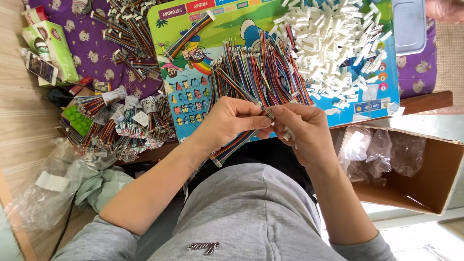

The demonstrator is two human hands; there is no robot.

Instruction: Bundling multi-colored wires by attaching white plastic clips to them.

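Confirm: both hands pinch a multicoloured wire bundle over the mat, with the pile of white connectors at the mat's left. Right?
Not quite. In the head view the white connectors lie at the mat's right. The left hand and right hand do pinch the wire bundle.

Sunlit wooden floor (19, 125), low table (425, 100)

Green tissue pack (50, 50), cardboard box (425, 179)

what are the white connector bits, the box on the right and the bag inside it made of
White connector housings: apparently moulded plastic, matt, all the same blocky shape.
Open box: corrugated cardboard by its look, plain brown with raw-cut flaps.
Bag inside the box: thin clear plastic film, crinkled and glossy, with the cardboard showing through.
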